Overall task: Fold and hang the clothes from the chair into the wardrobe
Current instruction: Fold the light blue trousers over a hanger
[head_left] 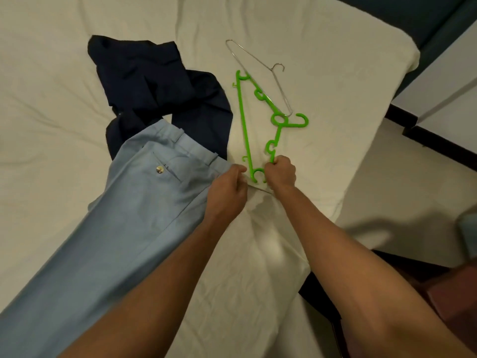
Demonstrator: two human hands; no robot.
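Observation:
Light blue trousers [124,208] lie flat on the white bed [51,73], waistband toward the middle. A dark navy garment [154,89] is crumpled just beyond them. A green plastic hanger [244,125] lies to the right of the clothes, with a thin wire hanger [258,65] partly under its far end. My right hand [281,173] grips the near corner of the green hanger. At the right end of the trousers' waistband, next to the hanger, sits my left hand [228,188] with curled fingers; whether it pinches the cloth is unclear.
The bed's right edge runs diagonally at the right, with pale floor [402,182] beyond it. A white cabinet with a dark base [444,104] stands at the far right. A dark brown object [438,293] sits low at the right, near the bed corner.

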